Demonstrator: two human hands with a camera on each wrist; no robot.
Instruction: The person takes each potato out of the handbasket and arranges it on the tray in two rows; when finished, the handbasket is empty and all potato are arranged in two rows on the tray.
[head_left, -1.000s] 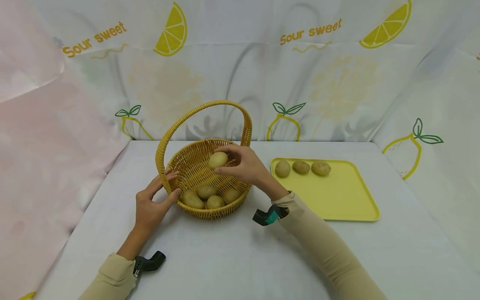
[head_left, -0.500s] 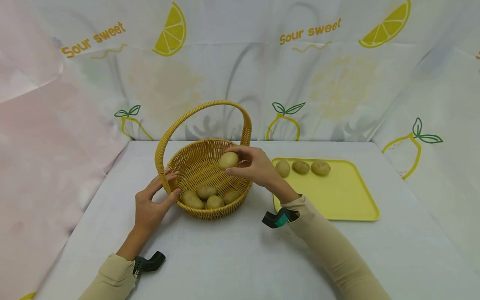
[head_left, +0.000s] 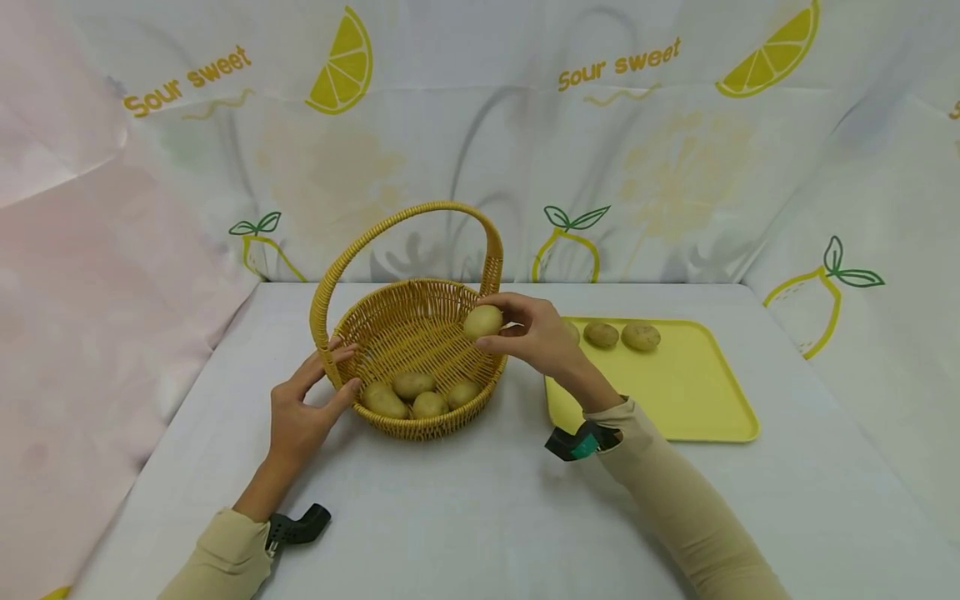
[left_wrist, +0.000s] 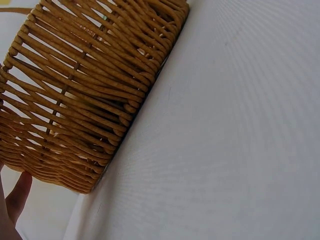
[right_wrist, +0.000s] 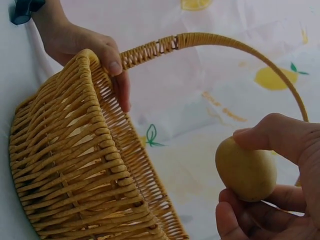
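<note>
A potato (head_left: pixel 482 322) is pinched between the thumb and fingers of my right hand (head_left: pixel 542 340), over the right side of the wicker basket (head_left: pixel 420 428). The right wrist view shows this potato (right_wrist: pixel 246 169) up close, higher than the basket rim. My left hand (head_left: pixel 302 417) grips the basket's left rim by the foot of its handle, thumb on the near side and fingers reaching over. Several potatoes (head_left: pixel 385 400) lie inside the basket at its near side. In the left wrist view the basket's woven wall (left_wrist: pixel 80 95) hides most of that hand.
Right of the basket lies a yellow tray (head_left: pixel 675 396) with a row of three potatoes (head_left: pixel 641 337) along its far edge; my right hand partly covers the leftmost. The tall arched handle (head_left: pixel 420 208) spans the basket. A printed cloth backdrop (head_left: pixel 480 142) stands behind the table.
My right hand has carried the potato rightward from over the middle of the basket to above its right rim. The left hand and the basket have stayed in place.
</note>
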